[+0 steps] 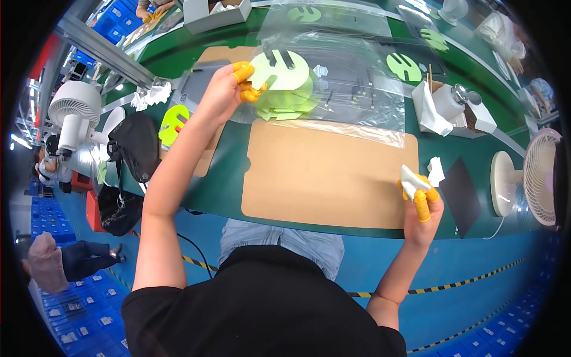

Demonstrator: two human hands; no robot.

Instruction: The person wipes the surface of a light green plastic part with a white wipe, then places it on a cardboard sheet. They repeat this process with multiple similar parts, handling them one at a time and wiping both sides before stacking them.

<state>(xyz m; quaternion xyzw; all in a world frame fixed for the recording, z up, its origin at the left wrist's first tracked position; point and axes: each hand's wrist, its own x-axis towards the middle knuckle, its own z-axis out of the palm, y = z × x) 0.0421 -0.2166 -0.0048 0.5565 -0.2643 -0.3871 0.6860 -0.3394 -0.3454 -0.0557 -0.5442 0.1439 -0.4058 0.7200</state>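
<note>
My left hand [233, 89], with yellow finger cots on its fingertips, pinches the edge of a pale green slotted disc [285, 70]. The disc is raised over a pile of similar green pieces [286, 106] lying on clear plastic film. At the right, my right hand [423, 202] also wears yellow finger cots and holds a folded white wipe [413, 182]. This hand is above the right edge of a brown cardboard sheet [327, 175], which lies flat in front of me on the green table. Another white wipe [436, 172] rests just beside it.
A box with a pump bottle [447, 102] and white paper stands at the back right. White fans [75, 108] are at both sides. Left are a black bag [134, 146] and a yellow-green disc [173, 125]. Clear plastic bags [345, 77] cover the far middle. Other people work beyond.
</note>
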